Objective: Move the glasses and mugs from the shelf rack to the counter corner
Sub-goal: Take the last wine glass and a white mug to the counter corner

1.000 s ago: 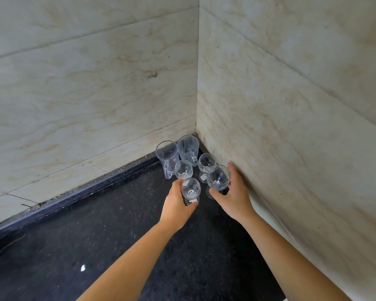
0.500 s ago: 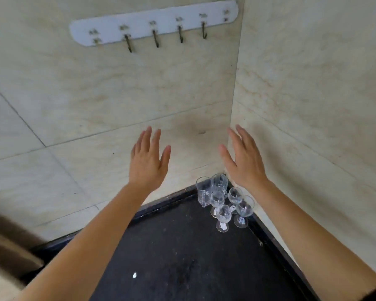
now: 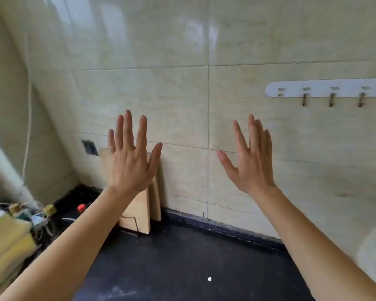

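My left hand (image 3: 130, 158) and my right hand (image 3: 251, 161) are both raised in front of the beige tiled wall, fingers spread, holding nothing. They hover above the black counter (image 3: 182, 263). No glasses or mugs are in view; the counter corner with them lies out of frame to the right. No shelf rack shows clearly.
Two wooden boards (image 3: 140, 210) lean against the wall behind my left hand. A white hook strip (image 3: 326, 89) hangs on the wall at right. A wall socket (image 3: 89, 147), a red knob (image 3: 81, 207) and yellow folded cloths (image 3: 4, 244) with clutter sit at left.
Both hands let go of the glasses in the corner and rose open. The view has swung left, so the glasses have left the frame and the boards and left clutter have appeared.
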Tool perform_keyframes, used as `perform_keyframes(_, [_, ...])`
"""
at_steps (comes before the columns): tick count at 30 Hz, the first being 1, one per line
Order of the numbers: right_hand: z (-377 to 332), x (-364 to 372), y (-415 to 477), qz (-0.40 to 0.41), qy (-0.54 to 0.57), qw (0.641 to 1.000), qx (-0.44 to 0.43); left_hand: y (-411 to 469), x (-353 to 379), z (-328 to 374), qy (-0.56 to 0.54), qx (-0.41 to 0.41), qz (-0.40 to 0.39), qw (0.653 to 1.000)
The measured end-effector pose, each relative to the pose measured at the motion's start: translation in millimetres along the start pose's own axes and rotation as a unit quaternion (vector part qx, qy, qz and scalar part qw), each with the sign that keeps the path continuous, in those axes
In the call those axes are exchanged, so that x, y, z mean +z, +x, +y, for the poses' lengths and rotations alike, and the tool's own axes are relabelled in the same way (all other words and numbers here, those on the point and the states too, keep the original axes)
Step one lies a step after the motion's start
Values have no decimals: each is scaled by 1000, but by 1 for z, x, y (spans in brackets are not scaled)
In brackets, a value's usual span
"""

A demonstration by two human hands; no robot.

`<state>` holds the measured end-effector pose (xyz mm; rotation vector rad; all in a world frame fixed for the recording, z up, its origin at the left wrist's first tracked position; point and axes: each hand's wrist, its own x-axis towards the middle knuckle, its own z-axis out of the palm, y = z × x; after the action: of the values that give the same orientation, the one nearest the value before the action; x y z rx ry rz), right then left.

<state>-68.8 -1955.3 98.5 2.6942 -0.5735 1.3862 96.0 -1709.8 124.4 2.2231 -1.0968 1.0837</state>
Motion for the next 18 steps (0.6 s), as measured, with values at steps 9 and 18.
perform_keyframes(9, [-239, 57, -15, -82, 245, 953, -160, -163, -182, -110, 230, -182, -23, 956])
perform_keyframes(18, [-537, -10, -81, -76, 417, 848, -317, -316, -423, -192, 402, -307, 4, 863])
